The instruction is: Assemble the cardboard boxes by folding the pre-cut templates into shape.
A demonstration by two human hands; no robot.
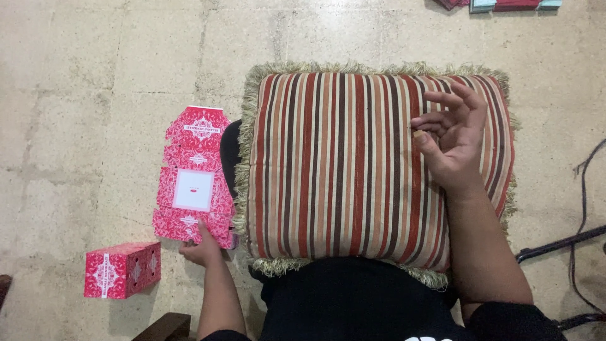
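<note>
My left hand [203, 247] grips the near edge of a flat, unfolded red-and-white patterned cardboard box blank [194, 177] that lies on the floor to the left of a striped cushion [341, 164]. The cushion rests on my lap. My right hand [453, 136] hovers over the cushion's right side, palm up, fingers loosely curled, holding nothing. A folded, assembled red patterned box [122, 269] stands on the floor to the left of my left hand.
The floor [95, 76] is worn beige concrete tile. Dark cables [584, 215] run along the right edge. Some red and teal flat items [505, 5] lie at the top right. A dark wooden piece [165, 327] shows at the bottom left.
</note>
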